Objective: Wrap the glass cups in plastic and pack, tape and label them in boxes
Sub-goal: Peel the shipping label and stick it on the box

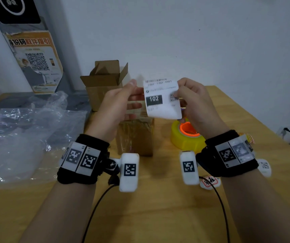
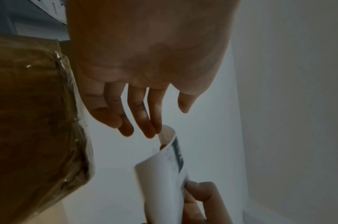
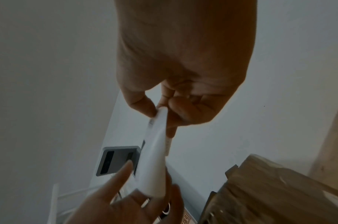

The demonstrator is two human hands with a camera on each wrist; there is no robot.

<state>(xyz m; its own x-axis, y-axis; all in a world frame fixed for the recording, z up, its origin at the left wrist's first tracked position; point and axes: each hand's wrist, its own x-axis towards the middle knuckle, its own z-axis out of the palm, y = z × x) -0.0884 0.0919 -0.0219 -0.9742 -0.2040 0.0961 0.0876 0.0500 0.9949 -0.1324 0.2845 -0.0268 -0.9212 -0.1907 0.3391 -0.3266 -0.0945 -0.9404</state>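
Label (image 1: 161,99) paper, white with "102" in a dark block, is up in the air between both hands, above the taped box (image 1: 135,136). The right hand (image 1: 196,104) pinches the right edge of the label between thumb and curled fingers (image 3: 185,112). The left hand (image 1: 116,106) has straight fingers (image 2: 145,121), spread a little apart, and their tips touch the left edge of the label. I cannot tell if the left thumb is pressing on it. The label bends in a curve between the two hands.

Under the hands, the taped box sits on the wooden table (image 1: 158,216). It is brown, shut, and shiny with clear tape. Just to its right is a yellow tape roll (image 1: 184,135) with an orange middle. Farther back, near the wall, stands an open box (image 1: 105,83) with its flaps up. On the left side of the table lies a heap of clear plastic wrap (image 1: 26,135). Far left, a poster (image 1: 35,62) with a square code leans on the wall. Both wrists wear black bands (image 1: 83,160) with white tags.
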